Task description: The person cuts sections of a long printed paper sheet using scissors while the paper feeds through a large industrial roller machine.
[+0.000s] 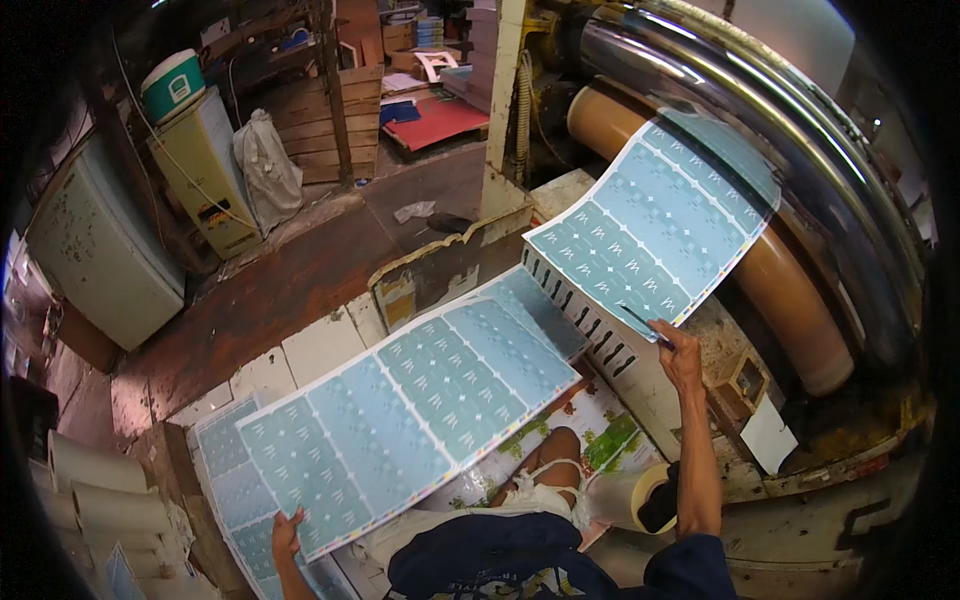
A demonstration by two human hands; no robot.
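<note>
A long printed sheet (400, 410), teal and pale blue with rows of white marks, lies slanted in front of me. My left hand (287, 532) pinches its near left corner, thumb on top. My right hand (680, 355) is closed around a thin, dark, pointed tool (640, 318), which looks like a knife. The tool's tip lies over the lower edge of a second printed sheet (655, 215), which hangs down from the machine's rollers. The right fingers are beside that sheet's corner; whether they touch it I cannot tell.
A shiny metal roller (740, 85) and a brown roller (800, 290) curve along the right. More printed sheets (230, 455) lie under the long one at left. Paper rolls (105, 490) stand at lower left. A wide roll (625, 497) is beside my legs.
</note>
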